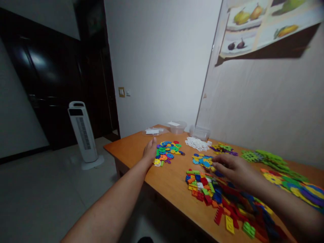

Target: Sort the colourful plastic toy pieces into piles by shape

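My left hand (pixel 150 150) reaches out flat, fingers stretched, its side touching a heap of small colourful round plastic pieces (pixel 167 151) on the wooden table (pixel 131 145). My right hand (pixel 231 167) hovers palm down with fingers spread over a pile of flat toothed building pieces in red, blue, green and yellow (pixel 217 195), its fingertips near a small cluster of blue and yellow snowflake pieces (pixel 201 159). Neither hand holds anything that I can see.
White snowflake pieces (pixel 197 143), a purple-yellow cluster (pixel 223 148) and a long row of green pieces (pixel 272 161) lie further back. Clear plastic tubs (pixel 177 127) stand by the wall. A white tower fan (pixel 83 135) stands on the floor left of the table.
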Tool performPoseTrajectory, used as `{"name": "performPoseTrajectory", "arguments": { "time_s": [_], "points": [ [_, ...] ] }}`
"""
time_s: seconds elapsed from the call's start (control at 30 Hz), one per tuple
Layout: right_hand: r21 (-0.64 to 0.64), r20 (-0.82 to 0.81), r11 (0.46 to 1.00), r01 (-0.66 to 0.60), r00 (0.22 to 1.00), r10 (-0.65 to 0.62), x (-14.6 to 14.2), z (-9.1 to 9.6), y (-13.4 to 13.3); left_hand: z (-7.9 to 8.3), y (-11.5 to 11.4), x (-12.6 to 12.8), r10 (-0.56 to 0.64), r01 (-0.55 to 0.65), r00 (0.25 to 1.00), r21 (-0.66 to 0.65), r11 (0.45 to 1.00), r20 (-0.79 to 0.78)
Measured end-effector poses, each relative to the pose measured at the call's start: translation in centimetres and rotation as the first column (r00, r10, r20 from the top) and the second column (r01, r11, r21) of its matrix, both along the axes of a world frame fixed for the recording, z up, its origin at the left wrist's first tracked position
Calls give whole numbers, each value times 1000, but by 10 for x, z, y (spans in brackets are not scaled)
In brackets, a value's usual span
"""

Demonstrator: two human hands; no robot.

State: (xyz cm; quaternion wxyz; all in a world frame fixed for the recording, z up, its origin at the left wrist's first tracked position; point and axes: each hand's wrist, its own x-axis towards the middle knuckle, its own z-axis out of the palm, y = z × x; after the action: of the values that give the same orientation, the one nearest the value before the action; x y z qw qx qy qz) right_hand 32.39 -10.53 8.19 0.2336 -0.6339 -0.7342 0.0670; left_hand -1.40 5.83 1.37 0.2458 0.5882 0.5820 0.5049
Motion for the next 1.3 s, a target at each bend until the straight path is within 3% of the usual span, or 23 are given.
{"name": "performPoseTrajectory", "arguments": {
  "time_s": [0.07,0.23,0.47,0.67,0.97,1.17,1.3],
  "points": [
    [-74,97,995,-73,992,80,-31,6,17,0,3,1,-31,31,998,-10,999,52],
    [-212,230,971,-114,959,163,-93,6,65,-2,8,2,-117,118,987,-1,993,114],
    [-276,337,952,-130,915,222,-138,-10,110,-6,9,1,-182,182,953,25,983,243],
    [-271,423,956,-113,878,224,-151,-18,120,-5,7,3,-166,169,967,0,986,195],
    [-145,530,988,-50,839,121,-155,-19,114,-6,7,4,-170,169,974,17,985,149],
    [-93,535,993,-78,837,116,-157,-19,109,-2,4,3,-176,176,979,17,984,103],
    [-59,508,998,-21,860,48,-143,-17,102,-1,5,2,-168,168,977,11,986,128]
  ]
}}
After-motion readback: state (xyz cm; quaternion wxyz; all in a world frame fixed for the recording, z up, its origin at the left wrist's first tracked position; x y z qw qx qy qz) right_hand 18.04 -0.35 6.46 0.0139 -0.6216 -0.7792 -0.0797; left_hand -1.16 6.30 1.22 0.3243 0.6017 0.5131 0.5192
